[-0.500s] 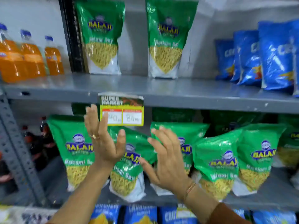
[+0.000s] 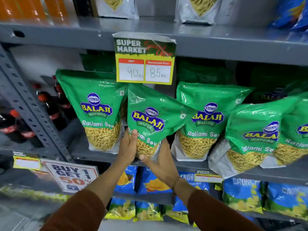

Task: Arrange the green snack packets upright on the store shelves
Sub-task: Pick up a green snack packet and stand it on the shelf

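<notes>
A green snack packet (image 2: 150,117) was held at its lower end between both hands, at the front edge of the middle shelf (image 2: 275,172). The left hand (image 2: 129,147) was wrapped around the packet's lower left side, its thumb laid across the printed front. The right hand (image 2: 160,164) was cupped beneath the bottom right corner, with its thumb pressed against the bottom edge. Most of the packet rose above the two hands, tilted so that its top leaned to the left. Its top edge was seen just below the yellow price tag (image 2: 144,59) that hung from the upper shelf (image 2: 233,45). An upright green packet (image 2: 93,105) stood just to its left, and another packet (image 2: 206,117) was partly overlapped on its right. Further right, a leaning packet (image 2: 253,135) was seen tipped toward the shelf edge. Blue snack bags (image 2: 241,194) were ranged on the shelf below.
</notes>
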